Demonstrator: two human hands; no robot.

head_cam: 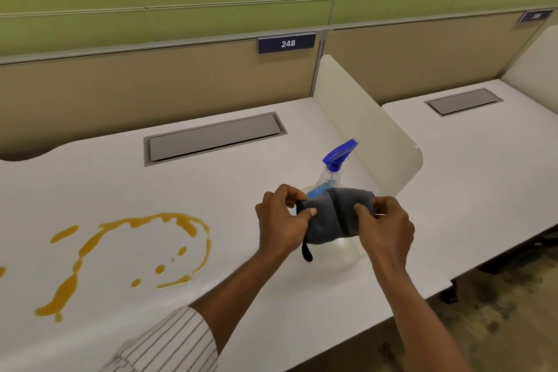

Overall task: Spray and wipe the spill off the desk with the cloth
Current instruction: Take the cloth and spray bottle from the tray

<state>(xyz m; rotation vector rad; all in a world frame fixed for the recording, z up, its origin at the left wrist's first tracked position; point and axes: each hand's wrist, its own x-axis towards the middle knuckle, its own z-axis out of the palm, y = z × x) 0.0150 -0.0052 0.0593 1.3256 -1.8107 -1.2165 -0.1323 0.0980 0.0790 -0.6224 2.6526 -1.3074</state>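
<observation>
A folded grey cloth is held above the white desk, a black loop dangling from its lower left corner. My left hand pinches its left end and my right hand grips its right end. Behind the cloth stands a clear spray bottle with a blue trigger head, its lower body hidden by the cloth. An orange-yellow spill lies in streaks and drops on the desk's left part, well left of both hands.
A grey cable hatch is set into the desk's back. A cream divider panel rises just right of the bottle, with a neighbouring desk beyond. The desk's front edge runs under my forearms; floor lies at lower right.
</observation>
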